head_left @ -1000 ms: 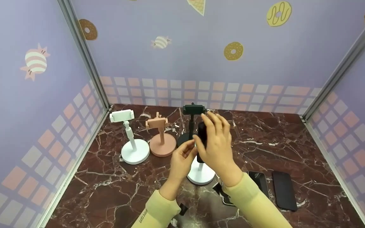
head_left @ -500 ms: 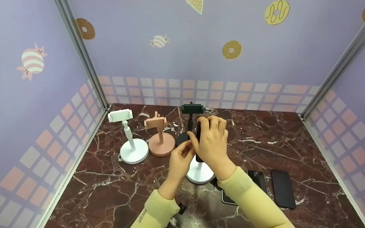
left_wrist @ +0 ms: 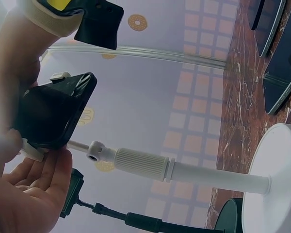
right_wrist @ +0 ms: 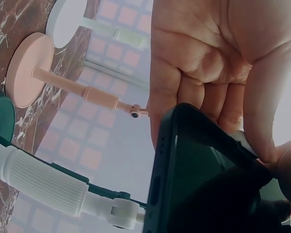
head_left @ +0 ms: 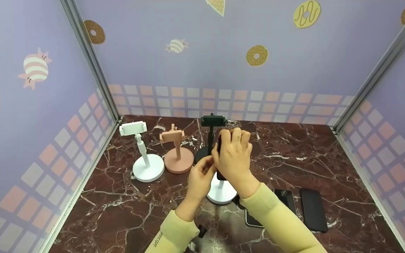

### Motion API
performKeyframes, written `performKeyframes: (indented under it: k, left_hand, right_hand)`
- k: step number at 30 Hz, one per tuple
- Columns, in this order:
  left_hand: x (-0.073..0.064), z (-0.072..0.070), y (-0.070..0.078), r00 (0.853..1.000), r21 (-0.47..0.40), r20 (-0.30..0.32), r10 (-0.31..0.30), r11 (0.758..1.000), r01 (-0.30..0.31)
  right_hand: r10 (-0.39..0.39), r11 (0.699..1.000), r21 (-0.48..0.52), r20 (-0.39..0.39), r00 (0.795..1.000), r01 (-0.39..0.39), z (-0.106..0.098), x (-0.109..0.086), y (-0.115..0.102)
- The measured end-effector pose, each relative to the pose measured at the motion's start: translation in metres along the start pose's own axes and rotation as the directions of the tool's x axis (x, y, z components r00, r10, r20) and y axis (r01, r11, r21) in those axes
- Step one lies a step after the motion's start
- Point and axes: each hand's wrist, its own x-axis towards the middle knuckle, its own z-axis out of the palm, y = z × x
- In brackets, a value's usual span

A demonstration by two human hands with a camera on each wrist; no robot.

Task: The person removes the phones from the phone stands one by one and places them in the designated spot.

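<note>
A black smartphone [left_wrist: 53, 109] sits sideways at the white clamp [left_wrist: 33, 150] of a white phone stand [head_left: 221, 193], its screen visible in the left wrist view. My left hand [head_left: 199, 181] pinches the clamp's end, thumb in front and fingers behind the phone. The right hand [head_left: 234, 154] grips the phone from the other side, fingers curled over its edge; in the head view it hides most of the phone. In the right wrist view the phone's corner [right_wrist: 184, 145] covers part of the left fingers.
To the left stand another white phone stand [head_left: 148, 168] and a pink one [head_left: 179, 160]. A black stand [head_left: 213, 121] rises just behind the hands. Several phones lie at the right, including a dark one [head_left: 314, 210], on the marble-patterned table [head_left: 118, 211]. Patterned walls enclose it.
My right fingers have curled from spread to bent over the phone, and the right thumb has come in against it. The left hand keeps its place at the clamp.
</note>
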Motion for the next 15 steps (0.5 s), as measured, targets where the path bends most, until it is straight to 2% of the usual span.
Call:
performKeyframes:
  k: [8,15]
  left_hand:
    - [-0.0012,0.0026,0.0006,1.0,0.012,-0.031,0.003,1.0,-0.002]
    - [-0.0015,0.0063,0.0006,0.998,0.034,-0.059,0.003,0.999,-0.001]
  right_hand:
    - [0.021,0.999,-0.03,0.037,0.999,-0.02,-0.0014,0.0008,-0.0041]
    - [0.024,1.0,-0.014,0.062,0.998,-0.023,-0.0035,0.0025,-0.0035]
